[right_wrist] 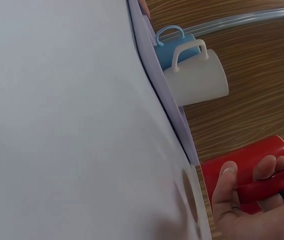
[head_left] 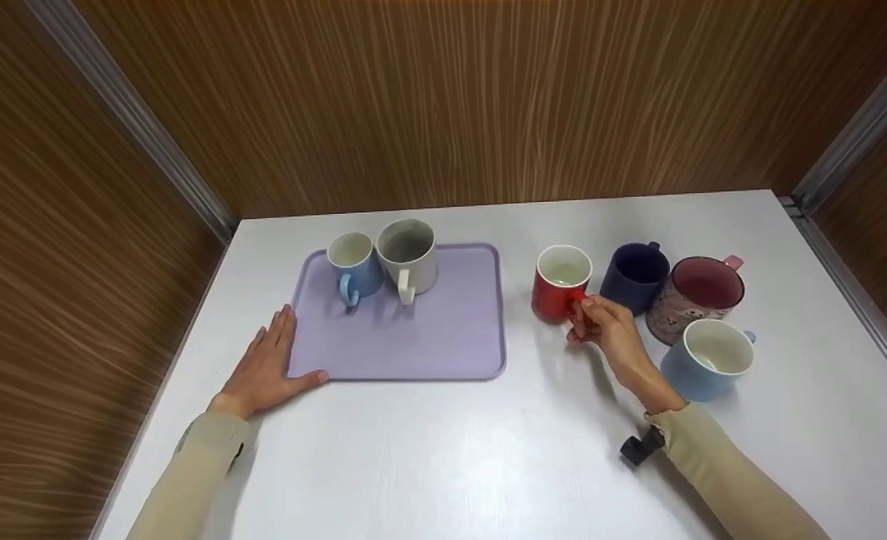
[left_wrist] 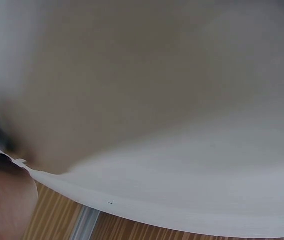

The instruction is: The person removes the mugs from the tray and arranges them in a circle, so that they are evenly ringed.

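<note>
My right hand (head_left: 612, 337) pinches the handle of a red mug (head_left: 549, 298), which is upright to the right of a lilac tray (head_left: 413, 352). In the right wrist view the fingers (right_wrist: 226, 185) curl round that handle, and a thin gap shows between the red mug (right_wrist: 239, 157) and the tabletop. My left hand (head_left: 263, 371) lies flat with fingers spread at the tray's left front corner, its thumb along the front rim. On the tray's back left stand a light blue mug (head_left: 361, 276) and a white mug (head_left: 419, 270), side by side, handles toward me.
Right of the red mug cluster a dark blue mug (head_left: 633, 281), a pink patterned mug (head_left: 690, 300) and a pale blue mug (head_left: 705, 367), handles pointing away. Wood-grain panels (head_left: 488, 105) enclose the white table (head_left: 443, 450) at back and sides.
</note>
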`<state>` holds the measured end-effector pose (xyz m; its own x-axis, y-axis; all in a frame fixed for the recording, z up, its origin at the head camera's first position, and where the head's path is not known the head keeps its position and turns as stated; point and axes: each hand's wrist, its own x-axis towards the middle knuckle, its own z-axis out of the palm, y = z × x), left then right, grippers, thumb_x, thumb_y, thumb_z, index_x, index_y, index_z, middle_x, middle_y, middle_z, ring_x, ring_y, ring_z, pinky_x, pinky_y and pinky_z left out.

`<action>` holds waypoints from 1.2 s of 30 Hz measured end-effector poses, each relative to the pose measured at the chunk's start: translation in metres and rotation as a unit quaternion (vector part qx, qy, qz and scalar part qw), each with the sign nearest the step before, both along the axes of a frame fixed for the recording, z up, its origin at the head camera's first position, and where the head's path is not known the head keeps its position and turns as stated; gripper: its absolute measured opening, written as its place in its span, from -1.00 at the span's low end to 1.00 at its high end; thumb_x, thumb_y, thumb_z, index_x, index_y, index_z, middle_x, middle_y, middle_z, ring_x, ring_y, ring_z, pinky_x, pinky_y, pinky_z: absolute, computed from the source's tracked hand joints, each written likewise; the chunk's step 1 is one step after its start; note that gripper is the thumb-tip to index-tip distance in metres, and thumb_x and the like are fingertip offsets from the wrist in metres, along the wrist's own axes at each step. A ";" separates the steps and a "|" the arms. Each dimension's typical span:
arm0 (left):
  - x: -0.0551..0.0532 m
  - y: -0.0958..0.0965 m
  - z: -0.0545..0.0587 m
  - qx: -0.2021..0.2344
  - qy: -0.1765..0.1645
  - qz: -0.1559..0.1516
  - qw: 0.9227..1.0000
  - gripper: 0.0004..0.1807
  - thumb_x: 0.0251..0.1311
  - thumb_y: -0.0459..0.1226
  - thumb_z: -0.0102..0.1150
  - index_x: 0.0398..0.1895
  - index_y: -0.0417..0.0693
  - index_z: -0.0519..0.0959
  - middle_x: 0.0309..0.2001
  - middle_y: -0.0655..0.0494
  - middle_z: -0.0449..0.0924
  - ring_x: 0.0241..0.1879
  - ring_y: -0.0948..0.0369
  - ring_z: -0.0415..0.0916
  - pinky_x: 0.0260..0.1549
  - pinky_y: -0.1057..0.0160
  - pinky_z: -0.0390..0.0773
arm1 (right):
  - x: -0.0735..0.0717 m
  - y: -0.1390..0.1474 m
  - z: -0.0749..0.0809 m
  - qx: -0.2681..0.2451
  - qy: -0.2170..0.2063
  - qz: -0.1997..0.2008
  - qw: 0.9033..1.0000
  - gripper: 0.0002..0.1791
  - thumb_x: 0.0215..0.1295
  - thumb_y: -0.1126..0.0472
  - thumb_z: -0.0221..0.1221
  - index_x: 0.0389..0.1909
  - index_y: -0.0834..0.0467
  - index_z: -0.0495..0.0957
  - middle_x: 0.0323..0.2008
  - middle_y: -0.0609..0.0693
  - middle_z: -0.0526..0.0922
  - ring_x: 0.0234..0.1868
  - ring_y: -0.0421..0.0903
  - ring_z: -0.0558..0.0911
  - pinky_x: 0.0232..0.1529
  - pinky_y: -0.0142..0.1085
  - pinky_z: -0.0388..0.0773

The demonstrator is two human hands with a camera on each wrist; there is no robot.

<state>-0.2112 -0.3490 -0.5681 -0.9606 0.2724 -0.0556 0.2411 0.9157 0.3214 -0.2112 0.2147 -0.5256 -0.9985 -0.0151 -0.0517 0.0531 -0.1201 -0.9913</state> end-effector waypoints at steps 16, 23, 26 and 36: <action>0.002 -0.001 -0.003 0.004 -0.003 0.001 1.000 0.44 0.20 0.44 0.25 0.73 -0.30 -0.26 0.76 -0.19 -0.34 0.75 -0.14 -0.35 0.70 -0.21 -0.23 | 0.012 0.016 -0.007 0.010 -0.023 -0.019 1.000 -0.65 0.68 0.35 -0.16 -0.41 0.34 0.37 -0.56 0.06 0.38 -0.48 -0.06 0.54 -0.32 -0.23 0.67; 0.000 -0.001 0.002 0.003 -0.006 0.000 1.000 0.43 0.22 0.44 0.24 0.73 -0.29 -0.28 0.76 -0.19 -0.36 0.75 -0.13 -0.37 0.69 -0.21 -0.23 | 0.015 0.020 -0.008 0.003 -0.032 -0.031 0.999 -0.64 0.69 0.33 -0.15 -0.41 0.31 0.38 -0.56 0.03 0.38 -0.49 -0.06 0.54 -0.36 -0.24 0.64; -0.001 -0.001 0.004 0.002 -0.006 -0.002 1.000 0.44 0.22 0.44 0.24 0.73 -0.30 -0.28 0.76 -0.19 -0.37 0.75 -0.15 -0.36 0.69 -0.22 -0.23 | 0.015 0.022 -0.010 0.006 -0.036 -0.040 0.999 -0.63 0.70 0.32 -0.15 -0.42 0.28 0.39 -0.57 0.01 0.39 -0.50 -0.06 0.57 -0.36 -0.25 0.64; 0.000 0.000 0.002 -0.009 -0.012 0.003 1.000 0.45 0.22 0.48 0.20 0.73 -0.29 -0.29 0.76 -0.19 -0.37 0.75 -0.14 -0.36 0.69 -0.22 -0.23 | 0.017 0.025 -0.011 -0.016 -0.019 -0.061 0.998 -0.62 0.67 0.34 -0.18 -0.46 0.26 0.35 -0.58 -0.02 0.35 -0.54 -0.11 0.50 -0.42 -0.29 0.59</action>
